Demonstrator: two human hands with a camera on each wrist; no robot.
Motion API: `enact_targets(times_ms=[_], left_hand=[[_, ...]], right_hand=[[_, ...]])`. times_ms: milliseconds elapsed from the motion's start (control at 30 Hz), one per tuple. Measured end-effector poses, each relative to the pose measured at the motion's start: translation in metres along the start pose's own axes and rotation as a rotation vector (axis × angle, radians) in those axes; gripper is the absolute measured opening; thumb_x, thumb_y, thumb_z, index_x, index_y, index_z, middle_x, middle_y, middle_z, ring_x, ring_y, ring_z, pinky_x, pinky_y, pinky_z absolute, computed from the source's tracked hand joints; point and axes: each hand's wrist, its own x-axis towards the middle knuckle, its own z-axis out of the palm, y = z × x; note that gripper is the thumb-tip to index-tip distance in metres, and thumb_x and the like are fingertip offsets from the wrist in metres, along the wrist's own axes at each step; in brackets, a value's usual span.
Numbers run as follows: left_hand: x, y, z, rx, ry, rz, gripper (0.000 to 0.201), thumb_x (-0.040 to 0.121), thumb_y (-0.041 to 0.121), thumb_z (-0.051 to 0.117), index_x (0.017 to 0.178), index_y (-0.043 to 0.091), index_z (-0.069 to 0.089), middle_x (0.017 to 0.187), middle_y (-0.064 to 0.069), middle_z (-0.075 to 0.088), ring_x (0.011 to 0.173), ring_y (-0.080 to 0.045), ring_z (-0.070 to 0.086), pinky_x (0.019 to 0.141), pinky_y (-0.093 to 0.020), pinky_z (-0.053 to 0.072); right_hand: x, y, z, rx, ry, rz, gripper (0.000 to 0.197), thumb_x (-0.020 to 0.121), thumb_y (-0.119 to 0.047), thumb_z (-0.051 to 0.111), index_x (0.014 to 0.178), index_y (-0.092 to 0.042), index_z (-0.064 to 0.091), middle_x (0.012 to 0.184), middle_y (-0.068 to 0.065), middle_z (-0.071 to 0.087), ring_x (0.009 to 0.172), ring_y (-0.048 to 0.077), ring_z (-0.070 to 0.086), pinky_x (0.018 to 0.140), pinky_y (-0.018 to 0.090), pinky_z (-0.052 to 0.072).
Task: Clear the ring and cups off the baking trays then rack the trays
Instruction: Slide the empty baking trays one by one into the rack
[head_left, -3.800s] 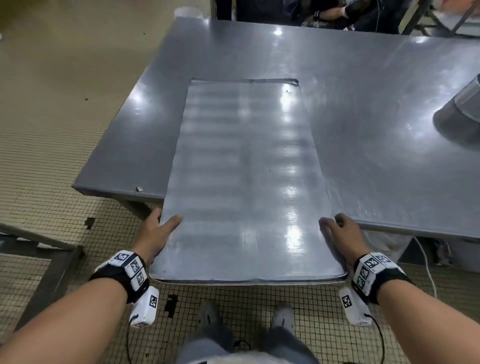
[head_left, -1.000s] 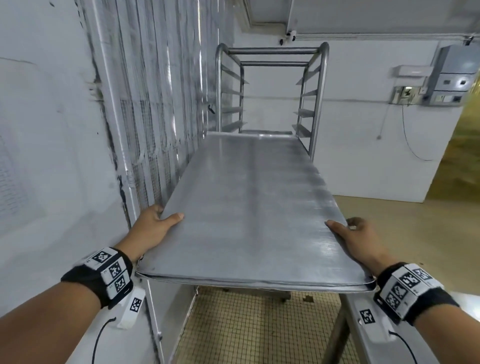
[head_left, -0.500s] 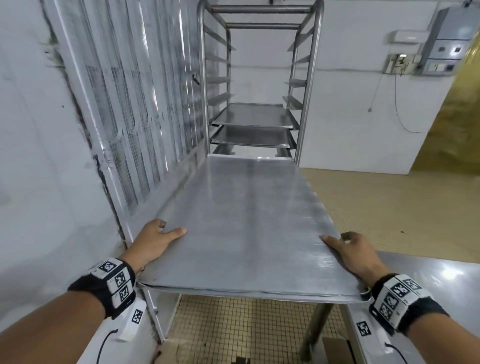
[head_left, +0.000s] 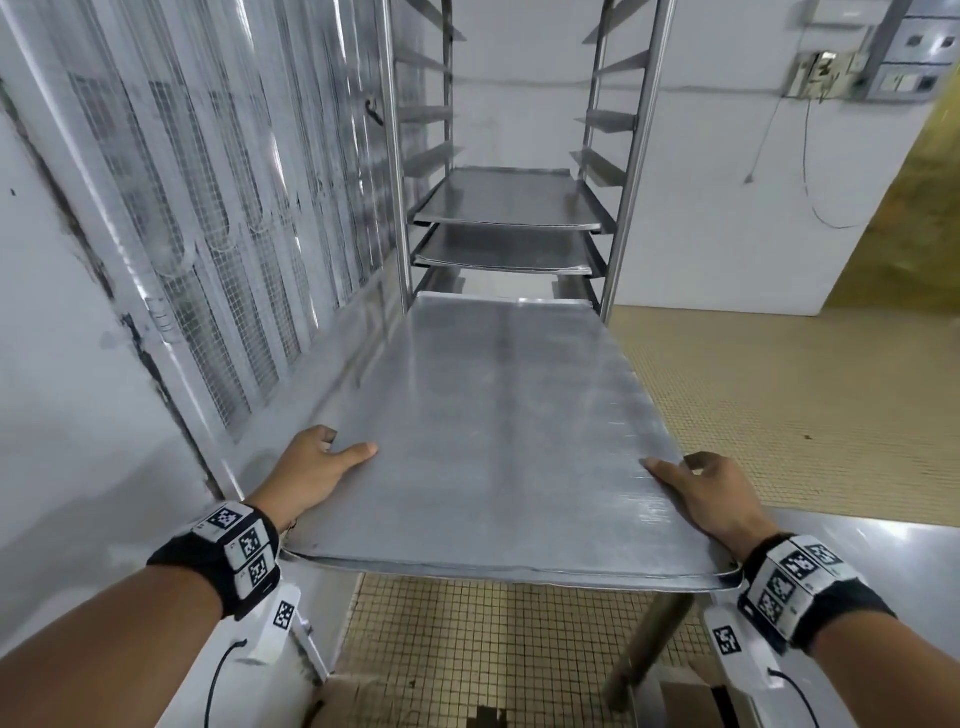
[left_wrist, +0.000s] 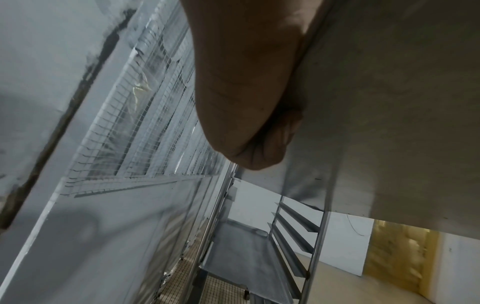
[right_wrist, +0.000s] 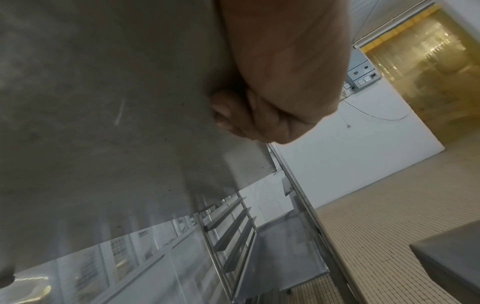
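Observation:
I carry a bare steel baking tray (head_left: 498, 441) level in front of me, its far end at the tall metal rack (head_left: 618, 208). My left hand (head_left: 322, 462) grips the tray's near left edge, thumb on top, fingers curled under (left_wrist: 272, 133). My right hand (head_left: 696, 488) grips the near right edge the same way (right_wrist: 233, 111). The tray's underside (left_wrist: 389, 102) (right_wrist: 103, 102) fills both wrist views. Two trays (head_left: 506, 200) (head_left: 504, 249) lie on the rack's rails. No ring or cups are in view.
A white wall with a mesh-covered window (head_left: 208, 208) runs close along my left. The steel table corner (head_left: 883, 551) is at lower right, its leg (head_left: 644, 649) under the tray. Tiled floor (head_left: 779, 389) lies open to the right. Several free rails (head_left: 431, 109) sit above the racked trays.
I lifted the tray off the table, turned and walked toward the rack. Over the last second the rack has come nearer and the tray's far end now reaches its front.

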Motion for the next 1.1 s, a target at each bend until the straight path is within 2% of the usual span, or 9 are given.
enact_targets(times_ms=[100, 233, 400, 533, 600, 733, 833, 967, 1100], left_hand=[[0.030, -0.005, 0.007, -0.003, -0.021, -0.009, 0.048, 0.083, 0.040, 0.080, 0.111, 0.007, 0.059, 0.102, -0.005, 0.067, 0.083, -0.014, 0.064, 0.065, -0.026, 0.047], [0.071, -0.016, 0.014, -0.027, -0.032, -0.026, 0.030, 0.082, 0.036, 0.081, 0.089, 0.021, 0.056, 0.091, -0.001, 0.068, 0.083, -0.021, 0.068, 0.069, -0.031, 0.053], [0.128, -0.033, 0.020, -0.001, -0.075, -0.050, 0.052, 0.077, 0.048, 0.083, 0.106, 0.011, 0.058, 0.097, -0.008, 0.072, 0.084, -0.024, 0.072, 0.075, -0.039, 0.058], [0.157, -0.039, 0.030, 0.006, -0.093, -0.055, 0.050, 0.076, 0.052, 0.082, 0.100, 0.016, 0.056, 0.099, -0.006, 0.071, 0.086, -0.023, 0.072, 0.077, -0.042, 0.059], [0.169, -0.040, 0.033, -0.005, -0.116, -0.060, 0.048, 0.078, 0.051, 0.081, 0.101, 0.018, 0.056, 0.100, -0.004, 0.072, 0.085, -0.021, 0.072, 0.078, -0.041, 0.060], [0.198, -0.049, 0.042, 0.020, -0.139, -0.058, 0.081, 0.068, 0.071, 0.077, 0.120, 0.015, 0.054, 0.115, -0.006, 0.068, 0.098, -0.023, 0.069, 0.087, -0.048, 0.058], [0.212, -0.046, 0.047, 0.021, -0.147, -0.055, 0.076, 0.072, 0.066, 0.076, 0.122, 0.014, 0.052, 0.118, -0.009, 0.065, 0.102, -0.026, 0.067, 0.091, -0.050, 0.056], [0.231, -0.042, 0.053, 0.051, -0.131, -0.067, 0.101, 0.062, 0.080, 0.070, 0.134, 0.012, 0.048, 0.128, -0.010, 0.061, 0.112, -0.028, 0.063, 0.098, -0.050, 0.053], [0.251, -0.034, 0.063, 0.030, -0.131, -0.059, 0.088, 0.073, 0.069, 0.074, 0.135, 0.012, 0.048, 0.129, -0.010, 0.060, 0.113, -0.028, 0.063, 0.098, -0.050, 0.053]], right_hand=[[0.028, -0.001, 0.016, -0.043, -0.008, 0.038, 0.050, 0.080, -0.056, 0.075, 0.087, -0.007, 0.068, 0.080, 0.002, 0.072, 0.070, 0.016, 0.066, 0.059, 0.026, 0.047], [0.060, -0.001, 0.042, -0.070, 0.001, 0.076, 0.050, 0.081, -0.057, 0.075, 0.097, -0.010, 0.066, 0.089, 0.003, 0.071, 0.075, 0.013, 0.064, 0.062, 0.026, 0.045], [0.091, -0.004, 0.071, -0.115, -0.003, 0.105, 0.044, 0.085, -0.054, 0.072, 0.092, -0.011, 0.066, 0.082, -0.001, 0.068, 0.071, 0.008, 0.060, 0.062, 0.029, 0.044], [0.116, -0.003, 0.089, -0.137, -0.009, 0.155, 0.046, 0.087, -0.053, 0.069, 0.101, -0.010, 0.062, 0.078, -0.007, 0.061, 0.071, 0.007, 0.056, 0.070, 0.032, 0.042], [0.128, -0.002, 0.096, -0.150, -0.011, 0.176, 0.051, 0.087, -0.057, 0.068, 0.106, -0.009, 0.063, 0.082, -0.003, 0.063, 0.073, 0.013, 0.059, 0.069, 0.032, 0.043], [0.152, 0.004, 0.107, -0.185, -0.029, 0.200, 0.063, 0.086, -0.063, 0.065, 0.116, -0.007, 0.063, 0.101, 0.009, 0.067, 0.087, 0.027, 0.062, 0.076, 0.035, 0.049], [0.165, 0.004, 0.116, -0.190, -0.025, 0.202, 0.067, 0.087, -0.062, 0.064, 0.122, -0.006, 0.060, 0.108, 0.009, 0.066, 0.091, 0.027, 0.060, 0.080, 0.036, 0.048], [0.183, 0.002, 0.122, -0.182, -0.035, 0.210, 0.060, 0.089, -0.059, 0.064, 0.118, -0.007, 0.061, 0.103, 0.008, 0.065, 0.088, 0.025, 0.059, 0.076, 0.033, 0.044], [0.210, 0.005, 0.124, -0.173, -0.028, 0.210, 0.063, 0.087, -0.061, 0.064, 0.120, -0.007, 0.061, 0.105, 0.007, 0.066, 0.090, 0.026, 0.061, 0.078, 0.035, 0.047]])
